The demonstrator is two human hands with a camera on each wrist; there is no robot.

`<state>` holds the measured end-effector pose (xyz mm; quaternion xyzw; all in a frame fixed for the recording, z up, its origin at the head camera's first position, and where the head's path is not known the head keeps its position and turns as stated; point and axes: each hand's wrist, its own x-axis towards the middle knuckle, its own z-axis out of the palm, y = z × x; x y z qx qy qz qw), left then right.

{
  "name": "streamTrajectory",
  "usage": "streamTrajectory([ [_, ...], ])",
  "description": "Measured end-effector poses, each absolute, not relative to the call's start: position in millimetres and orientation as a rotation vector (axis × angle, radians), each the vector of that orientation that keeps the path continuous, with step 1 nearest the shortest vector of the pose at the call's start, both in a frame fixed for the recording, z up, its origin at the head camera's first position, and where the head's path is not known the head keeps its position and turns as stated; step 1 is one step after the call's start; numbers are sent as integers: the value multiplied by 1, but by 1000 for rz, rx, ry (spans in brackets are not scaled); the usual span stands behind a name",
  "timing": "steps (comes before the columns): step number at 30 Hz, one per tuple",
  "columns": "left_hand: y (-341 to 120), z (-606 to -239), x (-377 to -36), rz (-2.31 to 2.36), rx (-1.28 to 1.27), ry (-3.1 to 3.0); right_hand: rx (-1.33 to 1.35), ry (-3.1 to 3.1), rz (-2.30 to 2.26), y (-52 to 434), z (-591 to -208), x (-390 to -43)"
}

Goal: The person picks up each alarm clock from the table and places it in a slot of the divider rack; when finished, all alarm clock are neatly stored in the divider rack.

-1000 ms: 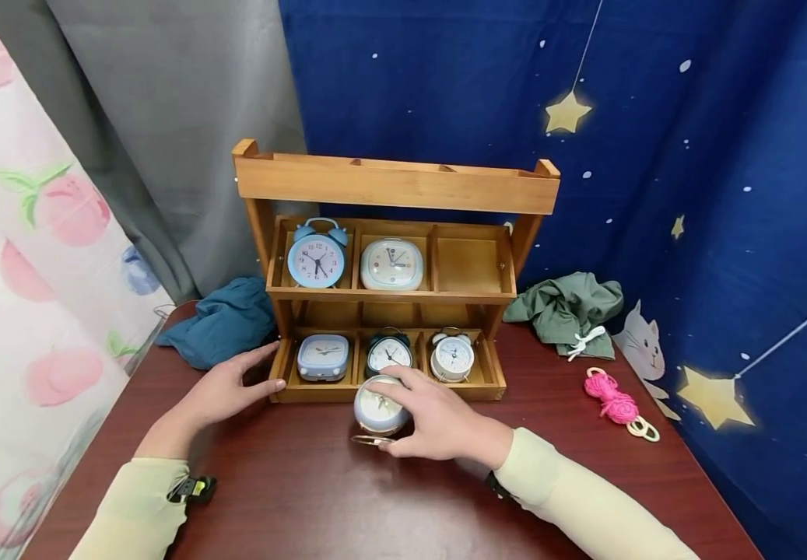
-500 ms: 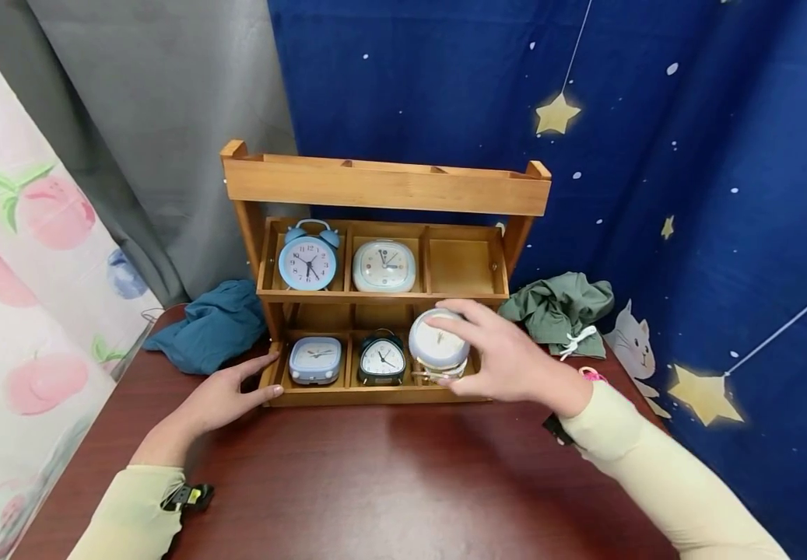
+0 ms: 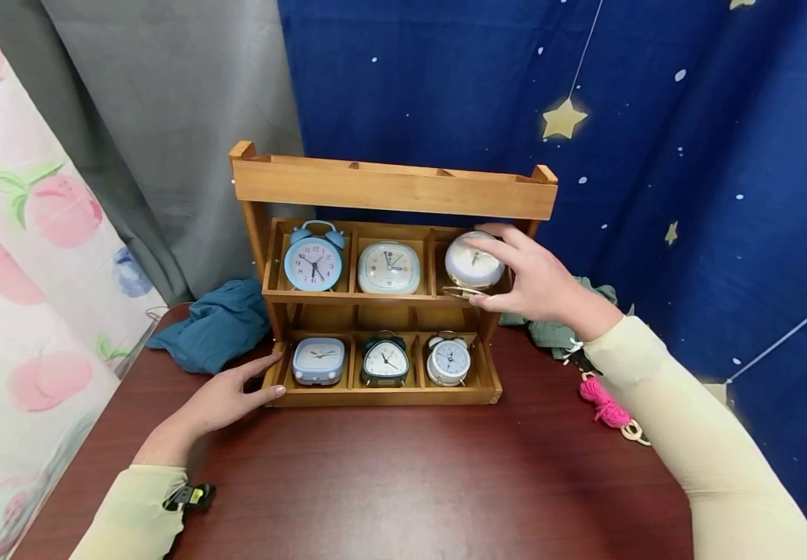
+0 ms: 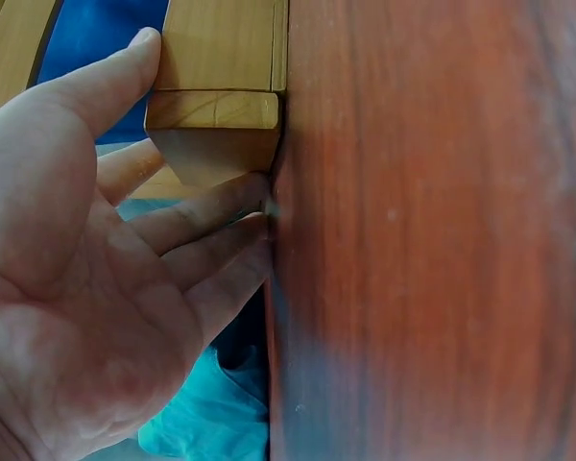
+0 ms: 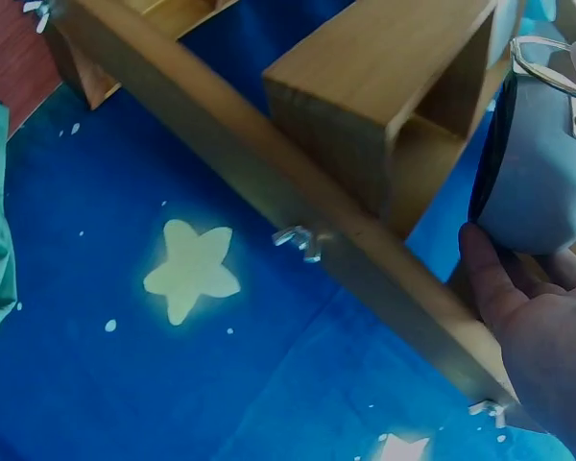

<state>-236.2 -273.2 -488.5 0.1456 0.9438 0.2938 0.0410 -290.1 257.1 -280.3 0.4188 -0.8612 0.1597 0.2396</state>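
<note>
My right hand grips a round alarm clock with a pale face and lilac rim, fingers over its top and thumb below by a thin metal loop. The clock is at the right compartment of the wooden shelf's middle tier; whether it touches the wood I cannot tell. In the right wrist view the clock's blue-grey body shows between the fingers. My left hand touches the shelf's lower left corner, its fingers nearly straight. Beside the held clock are a pale rounded clock and a blue twin-bell clock.
The bottom tier holds a blue square clock, a dark green clock and a white twin-bell clock. A teal cloth lies left, a green cloth right. Pink yarn with rings lies on the brown table.
My right hand has carried the round clock from in front of the bottom tier up and right to the middle tier's right compartment. The left hand stays at the shelf corner.
</note>
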Motion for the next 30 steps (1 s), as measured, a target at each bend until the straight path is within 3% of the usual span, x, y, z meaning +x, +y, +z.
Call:
streamTrajectory([
  [13, -272, -490, -234, 897, 424, 2889, 1136, -2667, 251, 247, -281, -316],
  [19, -274, -489, -233, 898, 414, 2898, 1114, -2805, 387, 241, -286, -328],
  [30, -272, -487, -233, 918, 424, 2891, 1026, -2799, 574, 240, -300, -315],
])
